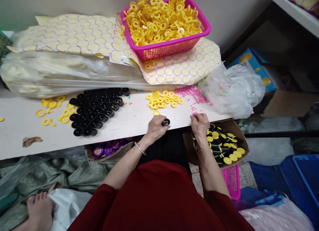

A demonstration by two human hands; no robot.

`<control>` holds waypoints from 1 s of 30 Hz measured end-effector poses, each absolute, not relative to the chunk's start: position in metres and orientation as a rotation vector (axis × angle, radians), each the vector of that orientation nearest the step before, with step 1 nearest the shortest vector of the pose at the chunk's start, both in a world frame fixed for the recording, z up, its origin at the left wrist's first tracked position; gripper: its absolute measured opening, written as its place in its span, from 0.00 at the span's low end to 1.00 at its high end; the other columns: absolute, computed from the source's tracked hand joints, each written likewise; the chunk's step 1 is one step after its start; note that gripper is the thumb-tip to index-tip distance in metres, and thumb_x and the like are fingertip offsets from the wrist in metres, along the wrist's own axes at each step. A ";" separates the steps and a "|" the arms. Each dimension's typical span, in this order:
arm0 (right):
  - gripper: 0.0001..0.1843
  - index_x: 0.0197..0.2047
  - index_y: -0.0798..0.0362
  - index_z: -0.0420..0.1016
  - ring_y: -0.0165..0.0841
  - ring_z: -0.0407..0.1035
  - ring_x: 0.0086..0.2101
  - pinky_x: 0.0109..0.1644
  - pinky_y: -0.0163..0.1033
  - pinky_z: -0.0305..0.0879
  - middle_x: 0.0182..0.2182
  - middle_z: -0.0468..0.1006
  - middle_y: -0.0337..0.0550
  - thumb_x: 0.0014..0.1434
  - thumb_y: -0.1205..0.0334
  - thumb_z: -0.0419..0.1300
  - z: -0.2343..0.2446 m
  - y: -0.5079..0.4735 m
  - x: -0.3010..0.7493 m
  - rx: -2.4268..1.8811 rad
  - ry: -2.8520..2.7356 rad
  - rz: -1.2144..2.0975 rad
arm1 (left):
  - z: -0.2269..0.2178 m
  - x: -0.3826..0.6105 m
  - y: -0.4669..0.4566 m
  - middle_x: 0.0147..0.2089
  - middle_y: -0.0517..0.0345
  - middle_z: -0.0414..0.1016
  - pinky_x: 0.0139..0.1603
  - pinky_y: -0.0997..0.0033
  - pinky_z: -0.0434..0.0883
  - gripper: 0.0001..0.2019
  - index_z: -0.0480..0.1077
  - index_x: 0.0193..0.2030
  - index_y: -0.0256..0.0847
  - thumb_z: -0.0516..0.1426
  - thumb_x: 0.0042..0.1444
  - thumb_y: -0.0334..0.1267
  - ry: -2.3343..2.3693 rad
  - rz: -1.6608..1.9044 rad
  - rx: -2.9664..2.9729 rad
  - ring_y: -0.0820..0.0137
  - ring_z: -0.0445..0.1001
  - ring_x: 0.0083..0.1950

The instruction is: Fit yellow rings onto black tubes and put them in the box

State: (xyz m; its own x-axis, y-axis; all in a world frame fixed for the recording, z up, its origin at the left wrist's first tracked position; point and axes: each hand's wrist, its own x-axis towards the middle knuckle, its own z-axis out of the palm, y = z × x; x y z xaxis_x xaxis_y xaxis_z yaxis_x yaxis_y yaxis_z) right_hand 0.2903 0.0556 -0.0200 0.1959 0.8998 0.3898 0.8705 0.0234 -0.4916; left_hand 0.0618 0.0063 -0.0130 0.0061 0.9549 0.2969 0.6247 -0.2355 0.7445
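Observation:
My left hand (156, 127) is closed round a small black cup (165, 122), its open mouth facing up with a few small coloured bits inside. At the table's front edge, my right hand (200, 124) has its fingers pressed together beside scattered pink beads (195, 108); whatever they pinch is too small to make out. More pink beads (191, 93) form a heap behind it. Yellow plastic rings with tabs (161, 99) lie between and beyond my hands. To the left, rows of black cups (96, 111) stand close together.
A pink basket (171, 46) full of yellow rings sits on sticker sheets (74, 33) at the back. A plastic bag (234, 88) lies right. Below the table is a carton (243, 154) of yellow-capped black tubes. Another person's bare foot (41, 207) shows lower left.

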 end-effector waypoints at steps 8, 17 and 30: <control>0.09 0.30 0.52 0.71 0.40 0.63 0.34 0.37 0.43 0.59 0.31 0.70 0.49 0.57 0.64 0.50 -0.013 0.057 0.279 -1.774 -1.921 -0.015 | -0.015 0.061 0.008 0.35 0.59 0.74 0.39 0.69 0.67 0.12 0.70 0.37 0.42 0.64 0.44 0.34 1.562 1.115 1.941 0.69 0.69 0.37; 0.09 0.30 0.50 0.70 0.37 0.65 0.34 0.37 0.41 0.60 0.30 0.71 0.45 0.59 0.62 0.51 -0.007 0.030 0.232 -1.600 -2.035 0.232 | -0.015 0.062 0.009 0.34 0.59 0.73 0.40 0.68 0.67 0.11 0.70 0.35 0.42 0.65 0.44 0.35 1.564 1.033 1.922 0.68 0.69 0.38; 0.14 0.35 0.52 0.73 0.38 0.60 0.31 0.35 0.43 0.51 0.31 0.73 0.49 0.59 0.69 0.46 -0.010 0.018 0.242 -1.333 -2.467 -0.063 | -0.014 0.062 0.007 0.35 0.59 0.73 0.43 0.69 0.67 0.12 0.70 0.37 0.41 0.64 0.45 0.34 1.562 1.037 1.955 0.68 0.69 0.40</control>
